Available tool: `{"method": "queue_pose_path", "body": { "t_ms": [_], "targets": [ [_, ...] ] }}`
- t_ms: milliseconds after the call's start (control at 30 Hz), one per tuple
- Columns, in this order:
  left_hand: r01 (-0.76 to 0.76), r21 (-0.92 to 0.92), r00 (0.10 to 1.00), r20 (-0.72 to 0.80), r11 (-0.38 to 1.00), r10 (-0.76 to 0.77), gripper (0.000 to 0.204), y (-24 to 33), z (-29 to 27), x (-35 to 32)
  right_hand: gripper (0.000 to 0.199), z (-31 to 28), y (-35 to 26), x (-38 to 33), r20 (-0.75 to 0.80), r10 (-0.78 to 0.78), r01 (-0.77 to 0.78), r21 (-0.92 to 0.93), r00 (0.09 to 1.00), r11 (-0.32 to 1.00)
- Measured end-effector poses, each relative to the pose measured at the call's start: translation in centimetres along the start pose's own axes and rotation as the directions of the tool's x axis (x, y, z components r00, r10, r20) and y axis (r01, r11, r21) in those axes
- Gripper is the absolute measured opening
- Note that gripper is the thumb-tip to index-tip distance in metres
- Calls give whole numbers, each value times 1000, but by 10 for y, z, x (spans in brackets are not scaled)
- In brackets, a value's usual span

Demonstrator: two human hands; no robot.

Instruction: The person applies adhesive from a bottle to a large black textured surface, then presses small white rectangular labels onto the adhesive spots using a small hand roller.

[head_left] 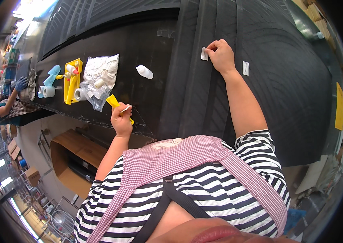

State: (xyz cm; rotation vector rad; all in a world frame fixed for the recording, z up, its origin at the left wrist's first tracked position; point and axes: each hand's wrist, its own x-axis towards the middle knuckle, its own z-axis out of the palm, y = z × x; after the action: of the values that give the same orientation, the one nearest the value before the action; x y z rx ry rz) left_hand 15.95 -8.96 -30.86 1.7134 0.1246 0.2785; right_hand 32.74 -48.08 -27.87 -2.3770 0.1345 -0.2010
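Observation:
Out over the black sheet material (285, 93), my right hand (221, 57) is closed in a pinch on the edge of a small white label (204, 54). The label lies against one of the long black strips. A second white label (245, 68) sits on the sheet just right of my wrist. Nearer my body, my left hand (122, 122) wraps round a flat yellow scraper-like tool (112, 100); its upper end sticks out above the fingers. A small white piece (125, 108), perhaps a bit of paper, shows at those fingertips.
Left of centre on the dark table stand a white squeeze bottle (144, 72), a clear plastic bag (102, 71) with white contents, a yellow tray (67, 87) and white rolls (49, 92). A co-worker's gloved hand (21, 84) is at the far left. Below the table edge sits a cardboard box (64, 152).

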Motion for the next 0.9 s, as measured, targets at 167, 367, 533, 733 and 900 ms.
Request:
{"method": "queue_pose_path", "body": {
  "t_ms": [167,367,533,733,900],
  "targets": [
    [10,-14,1000,-10,1000,-11,17,-2,-1,0,10,3,-3,-1,-15,3,-4,-45,1000,999],
    [-1,-9,1000,-10,1000,1,18,2,1,1,12,0,-9,-4,-24,15,-17,-63,1000,998],
    [-6,-13,1000,-14,1000,6,19,3,0,-1,11,-6,-18,-14,-86,-90,85,-59,992,995],
    [-43,-35,998,37,998,44,10,-2,-2,1,11,-10,-21,-28,-128,-193,167,-194,973,967],
    [-184,44,980,85,982,180,18,10,-4,-7,13,-36,-60,-95,-242,-257,285,91,936,954]
  ]
}}
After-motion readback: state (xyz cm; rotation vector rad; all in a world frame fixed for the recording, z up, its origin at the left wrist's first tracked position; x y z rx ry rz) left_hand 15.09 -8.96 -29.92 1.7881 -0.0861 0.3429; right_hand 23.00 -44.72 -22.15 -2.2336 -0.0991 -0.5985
